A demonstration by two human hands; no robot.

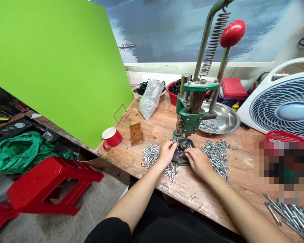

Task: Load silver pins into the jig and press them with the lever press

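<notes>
- My left grip (pixel 168 152) is pinching a small metal piece (pixel 176 143) under the green press (pixel 190 114).
- My right grip (pixel 198 161) is touching the base plate (pixel 179 158) just beside it; I cannot tell whether it is closed or apart.
- Bolt piles (pixel 216 155) are lying on the surface (pixel 192 192) outside each grip.

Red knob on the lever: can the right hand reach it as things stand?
Probably yes. The right hand sits at the press base, and nothing stands between it and the red knob above.
</notes>
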